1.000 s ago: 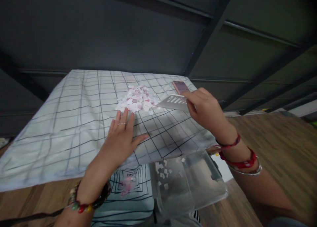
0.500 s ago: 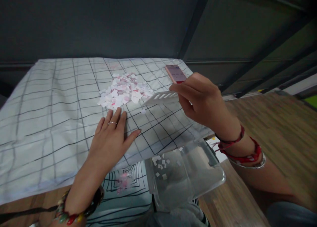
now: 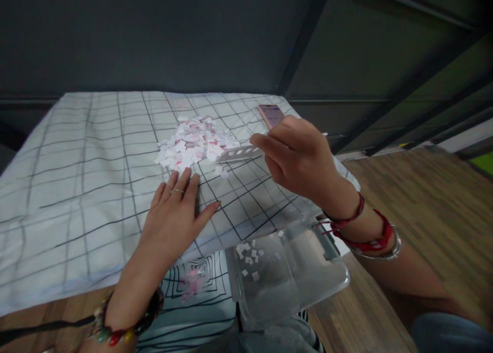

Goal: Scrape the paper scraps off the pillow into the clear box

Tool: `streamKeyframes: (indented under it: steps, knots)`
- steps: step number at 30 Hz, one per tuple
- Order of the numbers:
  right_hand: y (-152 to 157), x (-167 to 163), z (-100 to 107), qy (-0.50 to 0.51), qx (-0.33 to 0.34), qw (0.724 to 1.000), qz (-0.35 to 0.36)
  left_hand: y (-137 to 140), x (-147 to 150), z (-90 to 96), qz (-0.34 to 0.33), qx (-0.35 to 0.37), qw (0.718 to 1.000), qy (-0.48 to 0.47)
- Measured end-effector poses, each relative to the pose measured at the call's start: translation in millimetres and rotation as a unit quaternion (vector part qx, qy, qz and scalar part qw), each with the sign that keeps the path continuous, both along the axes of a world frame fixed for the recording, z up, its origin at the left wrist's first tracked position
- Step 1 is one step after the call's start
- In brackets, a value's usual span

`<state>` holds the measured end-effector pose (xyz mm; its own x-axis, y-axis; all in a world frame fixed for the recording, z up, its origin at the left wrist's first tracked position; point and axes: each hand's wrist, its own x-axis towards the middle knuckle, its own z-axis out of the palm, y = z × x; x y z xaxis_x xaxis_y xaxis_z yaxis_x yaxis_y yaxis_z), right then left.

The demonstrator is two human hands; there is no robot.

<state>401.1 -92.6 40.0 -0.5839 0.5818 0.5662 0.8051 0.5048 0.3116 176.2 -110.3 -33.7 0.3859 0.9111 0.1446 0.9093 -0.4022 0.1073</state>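
Note:
My left hand (image 3: 171, 209) lies flat on the white checked tablecloth (image 3: 84, 188), fingers spread. Its fingertips reach the near edge of a pile of small white and pink paper scraps (image 3: 192, 140). In my right hand (image 3: 298, 158), between thumb and fingers, is a thin white slotted strip (image 3: 239, 153), of a kind I cannot make out. The strip's far end touches or nearly touches the pile's right side. A couple of loose paper scraps (image 3: 224, 174) lie just in front of the strip.
Below the table's near edge, a clear plastic box (image 3: 300, 291) holds several small paper squares (image 3: 248, 253). Behind my right hand lies a phone (image 3: 270, 115), screen up. A dark panelled wall (image 3: 154, 39) stands along the table's far side.
My right hand has moved left and slightly down with the slotted strip, bringing it closer to the cloth. More loose scraps show near its tip. My left hand stays almost still.

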Motion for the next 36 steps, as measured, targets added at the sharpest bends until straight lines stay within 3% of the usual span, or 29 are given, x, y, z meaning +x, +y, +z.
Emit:
streamKeyframes:
  steps: [5,15,18,25,36]
  knots:
    - [8.8,-9.5,-2.3,-0.015,-0.020,1.000,-0.002,0.0,-0.1,0.1,0.002,0.000,1.000,0.004]
    - [-3.3,-11.4,7.6,-0.007,-0.039,0.999,-0.003,0.3,-0.2,-0.6,0.001,0.003,1.000,-0.005]
    - [-2.6,-10.1,5.5,-0.004,-0.069,0.998,0.015,0.2,-0.3,-0.5,-0.003,0.005,1.000,-0.006]
    - [-7.6,4.1,-1.0,0.030,-0.035,0.998,0.035,0.7,-1.8,-2.4,-0.010,0.013,1.000,-0.018]
    - [-8.7,15.6,-6.5,0.064,-0.068,0.990,0.104,-2.7,-1.0,2.7,-0.019,-0.001,1.000,-0.016]
